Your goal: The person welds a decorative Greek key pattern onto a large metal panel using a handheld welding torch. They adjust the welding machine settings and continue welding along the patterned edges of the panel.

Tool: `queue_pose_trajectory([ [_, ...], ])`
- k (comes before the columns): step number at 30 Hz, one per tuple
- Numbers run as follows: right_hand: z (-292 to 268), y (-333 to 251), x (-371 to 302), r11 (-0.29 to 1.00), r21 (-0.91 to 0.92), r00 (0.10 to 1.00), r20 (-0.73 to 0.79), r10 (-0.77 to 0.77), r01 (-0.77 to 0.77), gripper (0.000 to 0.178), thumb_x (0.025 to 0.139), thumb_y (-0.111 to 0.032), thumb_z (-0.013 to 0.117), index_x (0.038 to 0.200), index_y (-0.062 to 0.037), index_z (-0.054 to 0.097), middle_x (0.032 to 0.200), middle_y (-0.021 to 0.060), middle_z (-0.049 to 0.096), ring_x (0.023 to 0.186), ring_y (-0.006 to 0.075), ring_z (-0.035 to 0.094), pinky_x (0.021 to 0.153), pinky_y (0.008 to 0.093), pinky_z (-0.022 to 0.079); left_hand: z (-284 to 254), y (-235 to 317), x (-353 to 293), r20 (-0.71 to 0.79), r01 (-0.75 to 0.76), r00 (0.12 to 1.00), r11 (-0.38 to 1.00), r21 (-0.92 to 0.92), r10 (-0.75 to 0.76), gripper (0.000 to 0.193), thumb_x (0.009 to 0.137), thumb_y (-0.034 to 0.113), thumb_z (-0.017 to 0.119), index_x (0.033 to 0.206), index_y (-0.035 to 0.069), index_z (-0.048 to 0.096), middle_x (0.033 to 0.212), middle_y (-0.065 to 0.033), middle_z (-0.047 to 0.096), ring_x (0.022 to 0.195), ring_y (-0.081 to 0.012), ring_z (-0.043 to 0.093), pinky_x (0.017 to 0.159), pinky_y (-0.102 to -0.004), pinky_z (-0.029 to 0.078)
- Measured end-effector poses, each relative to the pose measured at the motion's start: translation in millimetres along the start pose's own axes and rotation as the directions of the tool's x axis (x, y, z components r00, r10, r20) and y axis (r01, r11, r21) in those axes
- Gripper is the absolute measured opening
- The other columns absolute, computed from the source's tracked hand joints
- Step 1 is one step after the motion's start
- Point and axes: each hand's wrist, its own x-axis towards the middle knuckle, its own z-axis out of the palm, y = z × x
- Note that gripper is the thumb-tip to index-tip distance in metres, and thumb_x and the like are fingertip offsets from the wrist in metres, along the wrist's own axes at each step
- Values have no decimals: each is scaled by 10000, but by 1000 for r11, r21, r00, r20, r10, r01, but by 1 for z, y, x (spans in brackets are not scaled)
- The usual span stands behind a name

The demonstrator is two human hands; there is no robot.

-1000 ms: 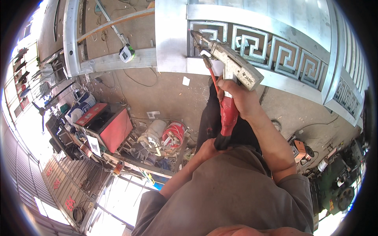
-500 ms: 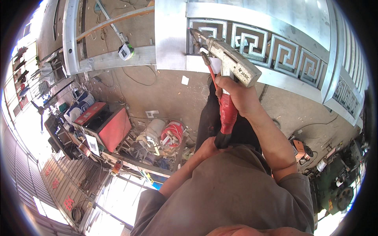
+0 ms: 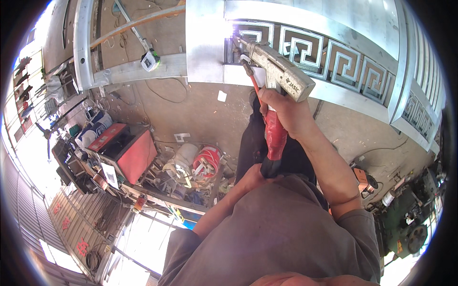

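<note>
My right hand (image 3: 287,112) is wrapped round the grip of a handheld laser welding gun (image 3: 282,71), a grey body with a red-wrapped lower part. A thin wire-feed tube (image 3: 253,78) runs alongside its front. The nozzle reaches the left end of a metal panel with square spiral patterns (image 3: 303,51), where a bright white-violet glare (image 3: 231,29) hides the contact point. Close to my body, my left hand (image 3: 255,179) is closed round the black cable sleeve (image 3: 270,168) below the red part; its fingers are partly hidden.
A tape measure (image 3: 150,61) sits on the frame's lower rail (image 3: 167,66), left of a wide metal plate (image 3: 204,45). Beyond a red cabinet (image 3: 136,162) stand a red bucket (image 3: 206,162) and scattered scrap. Cables cross the floor. Green machinery (image 3: 405,229) stands at the right.
A bright glare has appeared at the nozzle tip, where only a small reddish spot showed before. Both hands keep their hold, and the view has shifted slightly.
</note>
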Motion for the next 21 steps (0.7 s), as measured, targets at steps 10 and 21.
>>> queue_pose_trajectory([
  [10,3,-6,-2,1000,-2,1000,-19,-24,24,239,947,-55,702,1173,-4,643,798,51,666,614,148,637,566,327,543,2,9,-2,-1,29,1000,997,-66,-29,416,881,372,877,1035,34,690,919,-101,727,856,-218,693,830,-389,549],
  [21,4,-4,-5,1000,3,1000,-23,7,-7,263,948,-60,708,1197,-10,643,828,47,668,643,144,645,584,321,550,4,10,-5,-1,3,1000,1000,-29,-3,423,884,371,875,1061,34,689,894,-103,727,824,-228,692,812,-395,552],
])
